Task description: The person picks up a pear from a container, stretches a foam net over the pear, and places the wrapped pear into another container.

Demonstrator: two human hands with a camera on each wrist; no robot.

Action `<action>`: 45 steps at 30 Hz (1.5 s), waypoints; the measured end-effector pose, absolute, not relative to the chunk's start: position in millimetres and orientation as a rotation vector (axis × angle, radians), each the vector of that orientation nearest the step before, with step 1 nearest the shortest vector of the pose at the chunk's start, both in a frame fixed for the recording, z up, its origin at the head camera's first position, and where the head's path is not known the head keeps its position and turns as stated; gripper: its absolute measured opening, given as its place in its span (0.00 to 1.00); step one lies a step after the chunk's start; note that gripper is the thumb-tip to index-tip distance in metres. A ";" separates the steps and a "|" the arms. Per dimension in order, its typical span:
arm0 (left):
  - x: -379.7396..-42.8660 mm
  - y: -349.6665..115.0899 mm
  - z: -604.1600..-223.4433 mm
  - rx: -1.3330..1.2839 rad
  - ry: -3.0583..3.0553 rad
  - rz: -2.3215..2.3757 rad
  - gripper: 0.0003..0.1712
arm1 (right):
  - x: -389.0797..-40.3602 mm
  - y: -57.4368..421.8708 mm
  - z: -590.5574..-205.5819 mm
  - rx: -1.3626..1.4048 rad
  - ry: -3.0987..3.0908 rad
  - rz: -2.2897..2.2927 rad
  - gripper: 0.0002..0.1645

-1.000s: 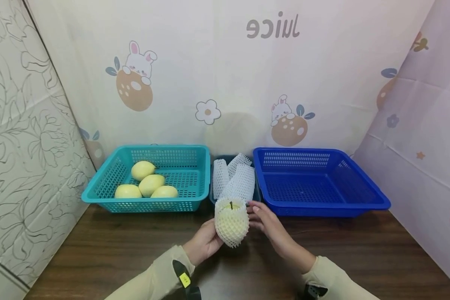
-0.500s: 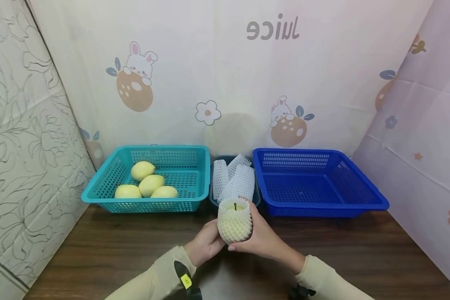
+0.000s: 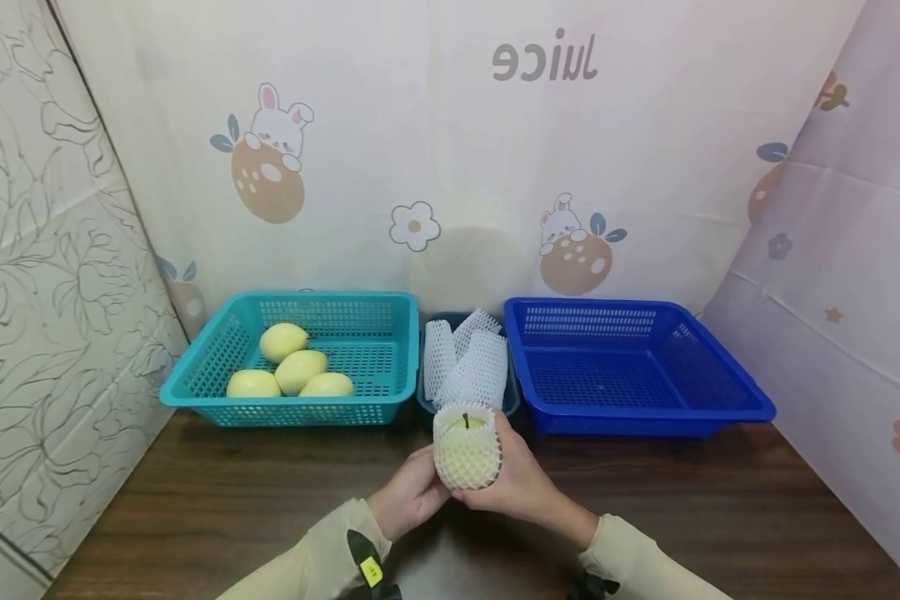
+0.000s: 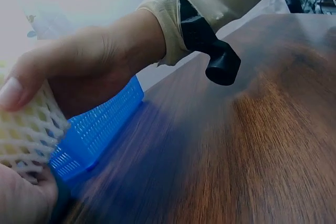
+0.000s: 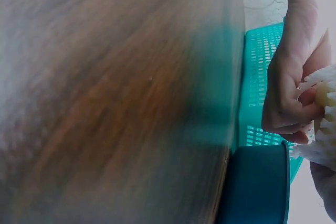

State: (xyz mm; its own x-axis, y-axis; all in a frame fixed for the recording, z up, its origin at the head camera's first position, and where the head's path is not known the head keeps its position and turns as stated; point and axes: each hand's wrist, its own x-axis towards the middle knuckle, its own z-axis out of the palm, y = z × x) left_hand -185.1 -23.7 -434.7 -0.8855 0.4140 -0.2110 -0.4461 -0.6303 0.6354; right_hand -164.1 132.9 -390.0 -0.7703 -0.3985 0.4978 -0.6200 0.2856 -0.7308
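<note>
A pale yellow pear (image 3: 468, 458) with a dark stem sits inside a white foam net sleeve (image 3: 448, 425), held up in front of me. My left hand (image 3: 411, 495) grips its lower left side; in the right wrist view, that hand's (image 5: 289, 90) curled fingers pinch the edge of the netting. Around the right side wraps my right hand (image 3: 519, 477), its thumb underneath. The left wrist view shows the right hand (image 4: 89, 64) with its thumb pressed on the netting. Part of the left hand's fingers is hidden behind the pear in the head view.
At the left stands a teal basket (image 3: 292, 410) with several bare pears (image 3: 300, 372). A small dark blue bin (image 3: 515, 400) with several foam net sleeves (image 3: 476, 367) stands in the middle. A blue basket (image 3: 645, 412) is at the right, all on a brown wooden table (image 3: 270, 492).
My right hand has come in from the right, beside the pear, and now grips it. The pear has tipped slightly more upright. My left hand has kept its hold.
</note>
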 end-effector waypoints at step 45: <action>-238.7 -107.3 -390.8 0.575 3.187 0.905 0.15 | -290.2 260.6 -268.6 0.956 -2.615 0.872 0.61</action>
State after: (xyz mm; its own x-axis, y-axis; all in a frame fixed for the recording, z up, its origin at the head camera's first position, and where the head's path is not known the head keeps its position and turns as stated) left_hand -238.7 -107.3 -390.8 -0.9179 0.2612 0.2988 0.3793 0.7992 0.4663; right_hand -290.2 260.6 -268.6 -0.7631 -0.5136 0.3924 -0.6463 0.6118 -0.4561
